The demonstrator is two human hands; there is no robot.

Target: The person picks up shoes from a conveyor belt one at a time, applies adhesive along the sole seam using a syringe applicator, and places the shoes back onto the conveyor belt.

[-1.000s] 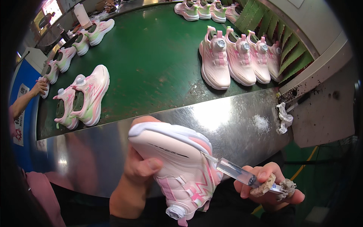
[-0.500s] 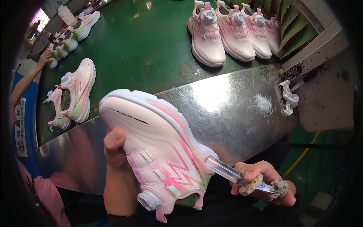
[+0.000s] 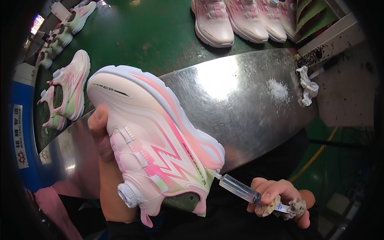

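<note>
A pink and white sneaker (image 3: pixel 160 136) with green accents and a dial on its tongue is gripped by my left hand (image 3: pixel 101 130), its toe tilted up and away to the left. My left thumb shows beside the toe; the other fingers are hidden behind the shoe. In my right hand (image 3: pixel 280 196) is a clear plastic syringe (image 3: pixel 240 189), its plunger end wrapped with crumpled tan and grey material. The syringe tip meets or nearly meets the seam between upper and sole near the heel; exact contact is hard to make out.
A metal sheet (image 3: pixel 248 108) edges the green tabletop (image 3: pixel 148 36). Several similar sneakers (image 3: pixel 214 24) stand at the far right, a pair (image 3: pixel 72 88) at left, and more along the far left. White crumpled tissue (image 3: pixel 308 86) lies on the sheet's right end.
The sneaker has shifted left and turned to show more of its side and heel. The syringe tip has moved along the sole seam toward the heel. Another person's hand at far left has left view.
</note>
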